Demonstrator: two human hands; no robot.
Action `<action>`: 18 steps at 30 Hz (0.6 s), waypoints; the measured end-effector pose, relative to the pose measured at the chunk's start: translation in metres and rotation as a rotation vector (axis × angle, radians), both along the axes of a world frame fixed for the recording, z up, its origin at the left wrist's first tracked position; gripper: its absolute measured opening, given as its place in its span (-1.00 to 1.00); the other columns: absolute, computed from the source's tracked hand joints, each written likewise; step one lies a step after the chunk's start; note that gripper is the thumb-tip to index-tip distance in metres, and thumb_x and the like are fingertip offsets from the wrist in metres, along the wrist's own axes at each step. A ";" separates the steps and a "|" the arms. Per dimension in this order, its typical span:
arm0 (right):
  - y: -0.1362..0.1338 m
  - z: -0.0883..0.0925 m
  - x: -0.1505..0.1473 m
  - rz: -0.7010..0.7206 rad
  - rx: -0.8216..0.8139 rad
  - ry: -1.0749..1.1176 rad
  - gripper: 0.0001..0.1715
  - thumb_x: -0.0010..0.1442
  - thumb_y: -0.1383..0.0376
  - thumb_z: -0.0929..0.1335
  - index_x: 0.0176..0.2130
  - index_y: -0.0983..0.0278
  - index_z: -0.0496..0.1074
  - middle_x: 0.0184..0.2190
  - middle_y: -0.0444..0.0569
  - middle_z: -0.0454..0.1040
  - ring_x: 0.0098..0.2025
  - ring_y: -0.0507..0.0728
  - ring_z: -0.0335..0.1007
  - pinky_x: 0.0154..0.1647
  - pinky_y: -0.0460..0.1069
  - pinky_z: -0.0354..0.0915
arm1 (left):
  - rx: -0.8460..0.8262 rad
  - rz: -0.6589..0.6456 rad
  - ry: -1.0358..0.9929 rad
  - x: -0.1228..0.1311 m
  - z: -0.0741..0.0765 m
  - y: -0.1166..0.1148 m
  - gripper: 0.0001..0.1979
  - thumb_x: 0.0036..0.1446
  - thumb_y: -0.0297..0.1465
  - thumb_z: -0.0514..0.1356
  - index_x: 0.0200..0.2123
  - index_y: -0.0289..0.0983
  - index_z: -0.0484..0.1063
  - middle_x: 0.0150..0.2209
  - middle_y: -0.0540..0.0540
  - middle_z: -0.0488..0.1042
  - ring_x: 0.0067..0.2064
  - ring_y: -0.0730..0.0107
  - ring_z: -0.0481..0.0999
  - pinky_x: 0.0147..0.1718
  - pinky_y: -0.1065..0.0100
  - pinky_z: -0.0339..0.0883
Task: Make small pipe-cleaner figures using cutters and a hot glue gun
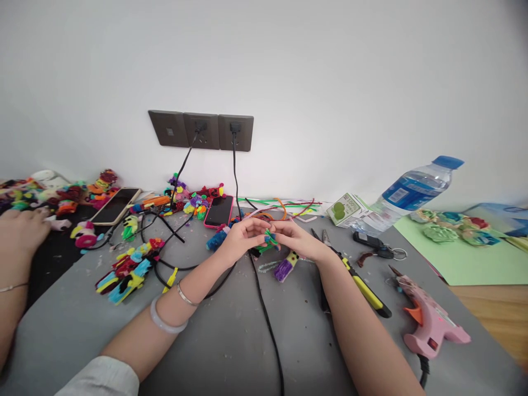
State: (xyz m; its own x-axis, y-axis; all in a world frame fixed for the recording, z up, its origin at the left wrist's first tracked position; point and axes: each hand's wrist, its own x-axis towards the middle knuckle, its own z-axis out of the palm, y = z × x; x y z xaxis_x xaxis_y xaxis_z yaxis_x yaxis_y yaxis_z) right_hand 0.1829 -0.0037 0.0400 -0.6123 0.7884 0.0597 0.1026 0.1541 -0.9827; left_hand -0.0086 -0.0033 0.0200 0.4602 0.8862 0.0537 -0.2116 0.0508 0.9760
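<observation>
My left hand point(243, 240) and my right hand point(297, 240) meet above the grey table point(231, 341). Their fingertips pinch a small green fuzzy piece point(270, 237) between them. Its exact shape is partly hidden by the fingers. Just below my right hand lies a purple and yellow fuzzy figure point(284, 269). A blue fuzzy piece point(218, 240) rests beside my left hand. Behind the hands are loose coloured fuzzy stems point(284, 205).
Pliers with yellow handles point(367, 291), a pink glue gun point(437, 324), keys point(373, 242), a bottle point(412, 190) and a small box point(346, 210) stand or lie right. Left are fuzzy figures point(127, 269), phones point(116, 207), black cables and another person's hand point(25, 234).
</observation>
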 end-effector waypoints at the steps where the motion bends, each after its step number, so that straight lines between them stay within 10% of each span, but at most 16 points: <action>1: 0.000 0.000 0.000 0.001 -0.006 0.001 -0.62 0.21 0.04 0.35 -0.41 0.29 0.33 -0.47 -0.13 0.35 -0.46 0.01 0.22 -0.42 -0.08 0.20 | -0.032 -0.007 -0.003 0.000 0.000 0.000 -0.68 -0.06 -0.32 0.39 -0.23 -0.31 0.48 -0.29 -0.08 0.51 -0.27 0.40 0.50 -0.27 0.35 0.45; 18: -0.002 0.005 0.001 0.032 -0.011 -0.063 -0.59 0.21 0.01 0.34 -0.43 0.29 0.32 -0.54 -0.16 0.32 -0.50 -0.01 0.19 -0.46 -0.10 0.14 | 0.070 -0.100 0.071 -0.005 0.002 0.004 -0.70 -0.10 -0.29 0.41 -0.36 -0.31 0.42 -0.44 -0.01 0.44 -0.44 0.48 0.46 -0.41 0.42 0.38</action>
